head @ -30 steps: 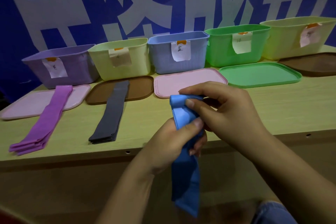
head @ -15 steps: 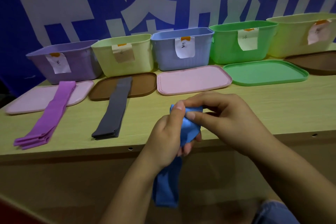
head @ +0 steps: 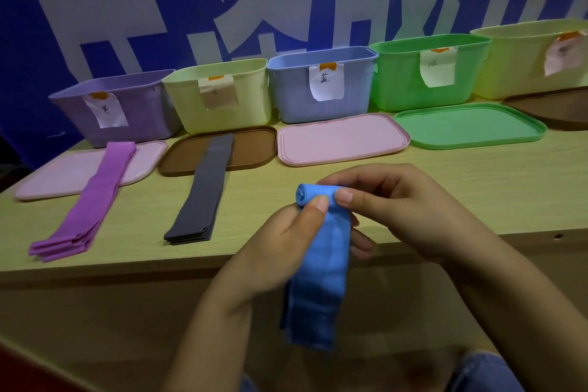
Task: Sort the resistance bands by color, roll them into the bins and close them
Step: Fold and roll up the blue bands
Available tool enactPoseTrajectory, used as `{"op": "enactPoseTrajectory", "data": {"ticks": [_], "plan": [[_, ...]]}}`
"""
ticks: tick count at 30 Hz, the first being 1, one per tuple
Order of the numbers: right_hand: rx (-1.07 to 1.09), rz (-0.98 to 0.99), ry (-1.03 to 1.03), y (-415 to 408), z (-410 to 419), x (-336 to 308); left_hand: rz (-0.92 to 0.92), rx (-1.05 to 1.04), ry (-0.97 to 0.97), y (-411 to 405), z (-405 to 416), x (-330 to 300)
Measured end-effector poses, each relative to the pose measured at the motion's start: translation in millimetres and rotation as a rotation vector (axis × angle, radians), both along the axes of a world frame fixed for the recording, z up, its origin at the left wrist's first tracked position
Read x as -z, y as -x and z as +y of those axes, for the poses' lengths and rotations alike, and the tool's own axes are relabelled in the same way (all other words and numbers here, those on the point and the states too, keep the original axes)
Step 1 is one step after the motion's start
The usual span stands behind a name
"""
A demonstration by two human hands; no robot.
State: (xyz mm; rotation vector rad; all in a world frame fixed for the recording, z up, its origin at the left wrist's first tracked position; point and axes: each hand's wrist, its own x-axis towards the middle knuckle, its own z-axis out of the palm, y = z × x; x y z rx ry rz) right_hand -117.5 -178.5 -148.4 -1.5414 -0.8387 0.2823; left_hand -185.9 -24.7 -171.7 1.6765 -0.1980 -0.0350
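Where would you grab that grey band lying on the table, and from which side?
Probably at the near end of the grey band, coming from above at the table's front edge. It lies flat and folded in layers; the stacked ends there give fingers an edge to pinch. Its far end rests on the brown lid, close in front of the bins, so that end is more crowded.

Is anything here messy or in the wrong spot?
Nothing is spilled or broken. One oddity: the lids do not all match. A pink lid lies before the blue bin, and a brown lid before the yellow bin. The purple bands are slightly fanned.
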Motion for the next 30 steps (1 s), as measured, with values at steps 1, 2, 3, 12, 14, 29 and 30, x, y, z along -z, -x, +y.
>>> {"op": "enactPoseTrajectory", "data": {"ticks": [1,2,3,12,14,29,30], "plan": [[0.004,0.0,-0.039,2,1,0,0.0,0.009,0.082,0,0,1],[0.008,0.005,-0.078,4,2,-2,-0.007,0.033,0.168,-1,0,3],[0.021,0.004,-0.109,7,1,-4,-0.015,0.082,0.263,-2,1,5],[0.148,-0.133,-0.083,12,2,-11,0.038,0.319,0.514,-15,-2,15],[0.155,-0.172,-0.085,16,4,-14,-0.043,0.351,0.542,-15,-12,19],[0.191,-0.153,-0.113,12,1,-19,-0.029,0.286,0.421,-14,-12,14],[0.181,-0.156,-0.103,10,-1,-19,-0.031,0.288,0.394,-12,-11,12]]}}
